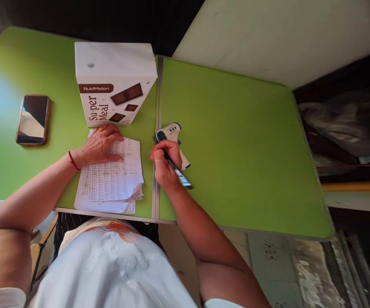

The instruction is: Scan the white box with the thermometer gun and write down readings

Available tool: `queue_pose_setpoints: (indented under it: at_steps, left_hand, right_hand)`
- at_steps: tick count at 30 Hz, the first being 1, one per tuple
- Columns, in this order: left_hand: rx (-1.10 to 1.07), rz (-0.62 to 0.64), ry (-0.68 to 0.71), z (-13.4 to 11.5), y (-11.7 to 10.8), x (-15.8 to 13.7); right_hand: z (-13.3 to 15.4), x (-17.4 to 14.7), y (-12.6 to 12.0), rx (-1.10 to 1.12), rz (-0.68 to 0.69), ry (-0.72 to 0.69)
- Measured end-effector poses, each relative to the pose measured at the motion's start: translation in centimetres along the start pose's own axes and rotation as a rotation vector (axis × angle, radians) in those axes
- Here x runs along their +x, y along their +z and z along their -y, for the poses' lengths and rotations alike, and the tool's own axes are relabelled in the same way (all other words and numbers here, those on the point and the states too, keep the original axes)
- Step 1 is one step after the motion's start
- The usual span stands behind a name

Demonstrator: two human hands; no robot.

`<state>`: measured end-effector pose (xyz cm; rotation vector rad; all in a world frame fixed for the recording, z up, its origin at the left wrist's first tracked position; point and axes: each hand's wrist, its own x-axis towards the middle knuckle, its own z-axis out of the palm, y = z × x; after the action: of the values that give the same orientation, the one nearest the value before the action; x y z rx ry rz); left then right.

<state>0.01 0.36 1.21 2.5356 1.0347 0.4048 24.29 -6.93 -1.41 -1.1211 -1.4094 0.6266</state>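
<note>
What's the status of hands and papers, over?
Left hand flat on papers. Right hand grips pen. Thermometer beside right hand; box behind papers.

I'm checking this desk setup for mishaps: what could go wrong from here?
The paper stack overhangs the green table edge; if the left hand lifts, sheets might slide off. The right hand grips a pen right beside the thermometer, so a stroke could knock it.

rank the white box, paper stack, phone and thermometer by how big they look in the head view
1. white box
2. paper stack, close to the box, so that order is unsure
3. phone
4. thermometer, partly hidden behind the right hand
</note>
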Motion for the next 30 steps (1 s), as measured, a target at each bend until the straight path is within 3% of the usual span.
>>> queue_pose_setpoints:
  at_steps: [6,13,25,30]
  left_hand:
    - [-0.014,-0.011,-0.008,0.0,0.1,0.0]
    - [-0.022,-0.049,0.015,0.6,0.6,0.1]
    - [-0.029,-0.048,0.005,0.8,0.8,0.3]
    - [-0.014,-0.041,0.014,0.8,0.7,0.2]
  right_hand:
    - [1.0,-0.4,0.6,0.147,0.101,0.15]
    - [0.1,-1.0,1.6,-0.055,0.128,0.277]
    - [0.5,-0.4,1.4,-0.209,0.256,0.105]
    - [0.3,-0.5,1.4,-0.259,0.292,0.114]
